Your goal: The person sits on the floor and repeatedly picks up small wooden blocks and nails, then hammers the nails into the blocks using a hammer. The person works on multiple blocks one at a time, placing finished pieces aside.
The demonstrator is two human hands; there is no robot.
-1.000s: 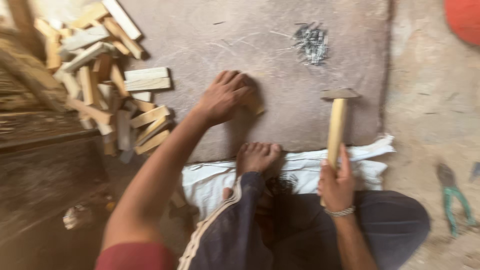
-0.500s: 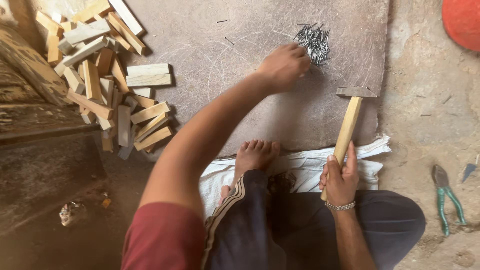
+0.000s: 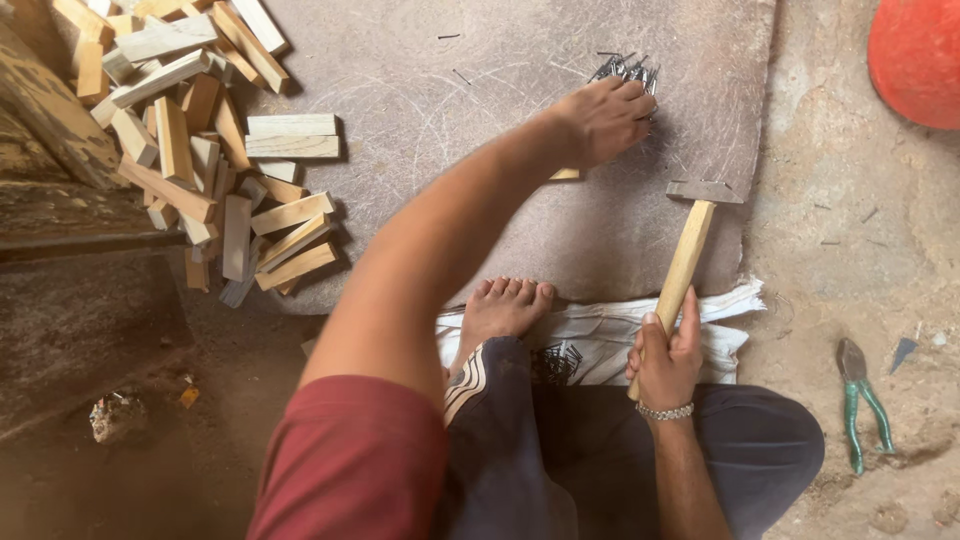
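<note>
Reaching across the grey stone slab (image 3: 420, 110), the left hand (image 3: 600, 120) rests on the heap of loose steel nails (image 3: 628, 70) near the slab's far right corner, fingers curled together over them; whether they pinch a nail cannot be told. The nails look light, stiff, sharp-tipped and prone to scatter, best pinched singly by the shank. Just right of that hand, the right hand (image 3: 665, 360) wraps low around the wooden-handled hammer (image 3: 690, 250), head-heavy, its head resting on the slab.

Left arm stretched out, right arm tucked in.
Left hand (image 3: 600, 120) upper centre, fingers curled down; right hand (image 3: 668, 360) lower right, fist closed, thumb up.
</note>
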